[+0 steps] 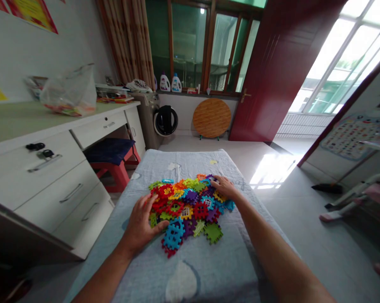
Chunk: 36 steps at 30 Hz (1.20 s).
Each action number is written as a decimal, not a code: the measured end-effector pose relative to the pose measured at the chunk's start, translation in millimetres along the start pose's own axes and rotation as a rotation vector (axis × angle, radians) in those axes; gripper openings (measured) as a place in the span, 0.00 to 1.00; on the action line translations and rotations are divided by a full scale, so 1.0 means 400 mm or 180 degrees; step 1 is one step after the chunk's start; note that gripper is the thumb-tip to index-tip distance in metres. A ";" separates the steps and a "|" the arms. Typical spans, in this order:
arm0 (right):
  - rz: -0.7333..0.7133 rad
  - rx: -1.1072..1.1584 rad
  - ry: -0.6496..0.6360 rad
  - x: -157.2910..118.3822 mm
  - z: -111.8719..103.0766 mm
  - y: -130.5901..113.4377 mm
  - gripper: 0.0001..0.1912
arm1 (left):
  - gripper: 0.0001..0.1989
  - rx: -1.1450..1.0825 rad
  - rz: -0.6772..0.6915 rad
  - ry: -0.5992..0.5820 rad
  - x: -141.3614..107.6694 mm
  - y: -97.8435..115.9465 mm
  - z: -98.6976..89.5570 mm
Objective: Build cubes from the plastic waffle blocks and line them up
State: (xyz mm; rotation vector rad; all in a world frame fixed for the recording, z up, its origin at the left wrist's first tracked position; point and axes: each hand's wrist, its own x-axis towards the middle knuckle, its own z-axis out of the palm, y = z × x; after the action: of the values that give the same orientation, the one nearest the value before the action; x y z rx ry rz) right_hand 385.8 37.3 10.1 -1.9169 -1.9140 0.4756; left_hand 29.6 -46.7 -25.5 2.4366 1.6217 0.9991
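Observation:
A heap of colourful plastic interlocking tiles point(186, 198) lies on the cloth-covered table point(221, 265). They are flat, with notched edges, in red, blue, yellow, purple, orange and green. My left hand point(144, 221) rests along the heap's left side, fingers spread and thumb close to a blue tile point(173, 235). At the heap's far right, my right hand point(225, 188) lies with its fingers stretched over the edge tiles. Neither hand appears to grip a tile. A green tile point(213, 232) sits at the near right edge of the pile.
To the left stands a white desk point(66, 189) with a plastic bag point(70, 94) on top. A red stool with a dark seat point(109, 150) is tucked by it. A washing machine point(147, 113), a round wooden tabletop point(211, 118) and a red door point(272, 71) stand beyond the table.

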 end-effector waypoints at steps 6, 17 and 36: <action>-0.0881 0.0543 -0.0444 -0.007 0.043 -0.110 0.20 | 0.41 -0.0111 -0.0035 -0.0227 0.001 0.018 -0.014; -0.1096 0.0888 -0.0563 -0.104 -0.074 -0.107 0.27 | 0.37 -0.0142 -0.0120 0.0050 0.002 0.021 -0.031; -0.0890 0.0949 0.0802 -0.102 -0.016 -0.053 0.14 | 0.26 -0.0751 -0.0609 -0.0031 0.103 0.023 -0.071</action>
State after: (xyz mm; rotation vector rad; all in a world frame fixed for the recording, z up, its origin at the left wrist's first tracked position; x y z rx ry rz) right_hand 370.3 -3.8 24.8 -1.4228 -1.7934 0.3883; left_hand 31.7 -24.6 20.5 2.0894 1.5950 1.0765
